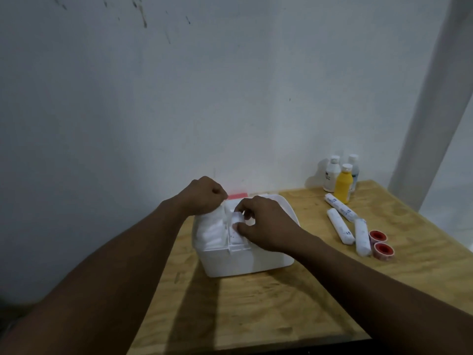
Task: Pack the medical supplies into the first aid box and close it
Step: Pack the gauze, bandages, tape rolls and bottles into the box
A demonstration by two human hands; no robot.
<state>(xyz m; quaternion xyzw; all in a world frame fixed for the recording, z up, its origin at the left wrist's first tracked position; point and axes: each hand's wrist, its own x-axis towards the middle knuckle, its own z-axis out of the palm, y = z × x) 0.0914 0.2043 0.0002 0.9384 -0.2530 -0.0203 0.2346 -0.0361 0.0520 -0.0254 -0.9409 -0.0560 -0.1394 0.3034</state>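
Hands meet over the open first aid box (pixel 245 262), set by the tabletop's (pixel 256 316) far edge: the left hand (pixel 203 196) fists a padded pack (pixel 211 231) at its left end, the right hand (pixel 266 224) pinches a bandage roll (pixel 236 226) inside. Spare rolls (pixel 340 226), tapes (pixel 382 249) and bottles (pixel 343 183) lie well to its right.

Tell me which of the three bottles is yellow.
The front bottle, nearest the bandage rolls. The two behind it are a white bottle and a pale bottle.
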